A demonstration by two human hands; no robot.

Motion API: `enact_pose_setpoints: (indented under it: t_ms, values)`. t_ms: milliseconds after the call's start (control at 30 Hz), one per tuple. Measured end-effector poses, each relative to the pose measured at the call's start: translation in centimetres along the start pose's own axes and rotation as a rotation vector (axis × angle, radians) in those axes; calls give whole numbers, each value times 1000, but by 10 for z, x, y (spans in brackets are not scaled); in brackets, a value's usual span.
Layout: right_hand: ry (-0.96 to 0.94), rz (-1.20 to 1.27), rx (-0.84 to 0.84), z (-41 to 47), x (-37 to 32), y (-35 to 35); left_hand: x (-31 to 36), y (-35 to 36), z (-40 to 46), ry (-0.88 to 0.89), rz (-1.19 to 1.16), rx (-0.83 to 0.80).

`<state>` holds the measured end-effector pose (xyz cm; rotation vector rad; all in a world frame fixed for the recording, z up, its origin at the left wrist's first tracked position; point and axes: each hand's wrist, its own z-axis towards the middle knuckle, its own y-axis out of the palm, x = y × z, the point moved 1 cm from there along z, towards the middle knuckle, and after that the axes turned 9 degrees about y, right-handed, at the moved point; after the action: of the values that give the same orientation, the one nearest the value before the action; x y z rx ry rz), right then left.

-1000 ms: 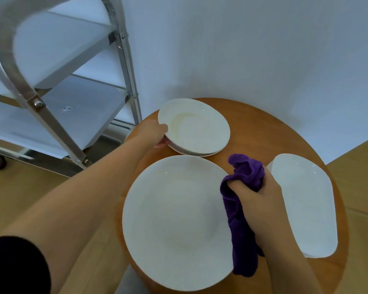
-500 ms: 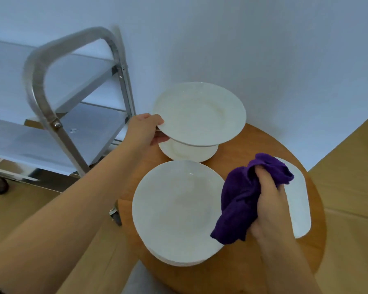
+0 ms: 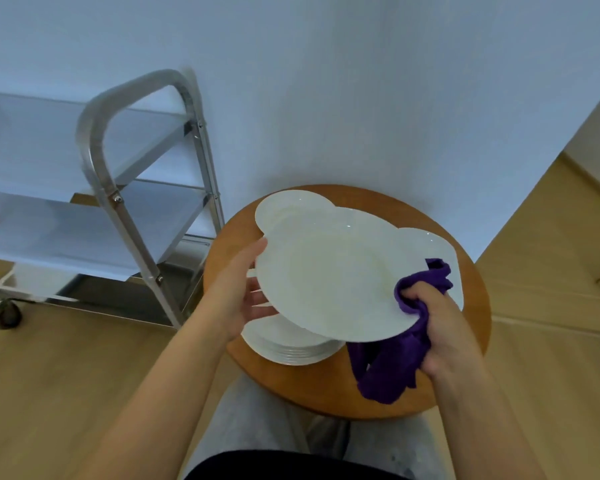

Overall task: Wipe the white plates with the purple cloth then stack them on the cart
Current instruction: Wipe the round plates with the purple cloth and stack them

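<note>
My left hand (image 3: 238, 292) grips the left rim of a white plate (image 3: 329, 275), thumb on top and fingers underneath, holding it above the round wooden table (image 3: 475, 327). My right hand (image 3: 437, 323) grips the bunched purple cloth (image 3: 395, 362) against the plate's right edge; part of the cloth hangs below. Under the held plate a stack of white plates (image 3: 291, 348) sits on the table. A small white plate (image 3: 288, 206) lies at the back and an oblong white plate (image 3: 430, 240) at the right, both partly hidden.
The steel cart (image 3: 118, 209) with flat shelves stands left of the table against the white wall, one castor (image 3: 6, 315) on the wooden floor. My grey-trousered legs show below the table's near edge.
My left hand has carried the lifted plate from the back of the table toward me, over the big stack. My right hand has brought the cloth onto the plate's right edge.
</note>
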<state>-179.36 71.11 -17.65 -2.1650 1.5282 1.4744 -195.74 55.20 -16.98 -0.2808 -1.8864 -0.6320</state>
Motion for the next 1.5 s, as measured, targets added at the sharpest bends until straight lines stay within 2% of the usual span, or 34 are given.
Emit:
enact_pose_setpoints:
  t_ms: [67, 167, 233, 300, 367, 433, 500, 533, 600, 633, 667, 733, 800, 867, 933, 1000, 1100, 1167, 1267, 1333, 1500]
  values:
    - [45, -58, -11, -10, 2, -8, 1, 1, -5, -126, -215, -165]
    - [46, -182, 10, -18, -1, -14, -5, 5, -11, -199, -315, -179]
    - [-110, -254, 136, -19, -11, -21, -14, 9, -18, -182, -383, -171]
    - [-372, -271, 306, -27, -31, -25, -24, 13, -25, -115, -445, -149]
    - [-603, -350, 278, -39, -50, -20, -30, 21, -34, -52, -455, -117]
    - [-712, -591, 140, -43, -55, -11, -35, 29, -41, -18, -451, -104]
    - [-673, -886, 1, -38, -48, 2, -39, 37, -48, -10, -467, -107]
    - [-636, -1101, -18, -31, -41, 7, -40, 41, -52, -10, -491, -114]
    - [-603, -1636, 146, -9, -22, 9, -44, 47, -59, -5, -525, -96]
    - [-632, -1777, 261, 0, -13, 10, -47, 48, -61, 5, -517, -81]
    - [-664, -1801, 338, 6, -5, 12, -49, 49, -64, 18, -489, -75]
    - [-688, -1639, 396, 10, 11, 20, -53, 51, -69, 47, -412, -99]
    - [-660, -1500, 395, 9, 24, 34, -54, 54, -73, 67, -374, -138]
    - [-674, -1523, 348, 4, 36, 48, -57, 57, -75, 51, -391, -136]
    - [-738, -1554, 221, -3, 45, 57, -58, 57, -75, 20, -418, -83]
    - [-744, -1502, -1, -10, 50, 56, -58, 56, -75, 26, -451, -36]
    - [-607, -1360, -310, -20, 57, 43, -57, 54, -77, 24, -495, 5]
    - [-546, -1346, -365, -22, 59, 35, -58, 54, -77, -4, -523, 49]
    - [-537, -1418, -337, -25, 60, 27, -66, 55, -78, -38, -533, 140]
    - [-557, -1498, -275, -27, 59, 23, -68, 56, -78, -45, -568, 118]
    - [-639, -1588, 91, -35, 58, 31, -62, 64, -78, 14, -574, 67]
